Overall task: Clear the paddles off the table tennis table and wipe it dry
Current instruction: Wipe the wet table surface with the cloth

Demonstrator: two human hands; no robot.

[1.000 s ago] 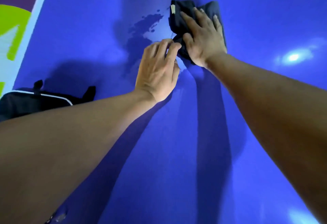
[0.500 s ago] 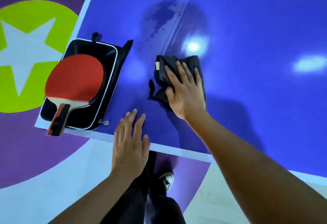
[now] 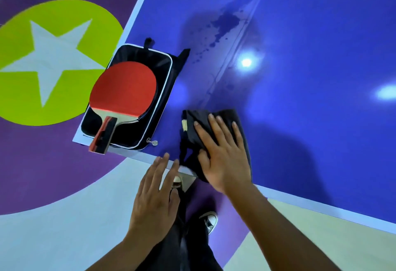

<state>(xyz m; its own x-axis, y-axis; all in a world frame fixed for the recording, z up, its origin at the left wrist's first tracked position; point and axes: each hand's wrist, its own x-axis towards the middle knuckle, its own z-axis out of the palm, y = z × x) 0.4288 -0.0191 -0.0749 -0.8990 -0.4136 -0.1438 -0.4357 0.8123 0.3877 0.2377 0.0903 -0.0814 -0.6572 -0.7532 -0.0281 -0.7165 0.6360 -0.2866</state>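
My right hand presses flat on a folded dark cloth at the near edge of the blue table tennis table. Just off that edge hovers my left hand, fingers straight, fingertips at the white border, holding nothing. A red paddle lies on an open black paddle case at the table's near left corner, its handle sticking out over the edge. A dark wet patch with small drops sits farther up the table by the centre line.
The floor below is purple and pale grey with a green circle holding a white star. My dark trousers and a shoe show under the table edge. Lamp glare spots lie on the table top.
My right hand has dragged the cloth toward me, from the wet patch down to the near edge. My left hand has drawn back off the table. The view has tilted down.
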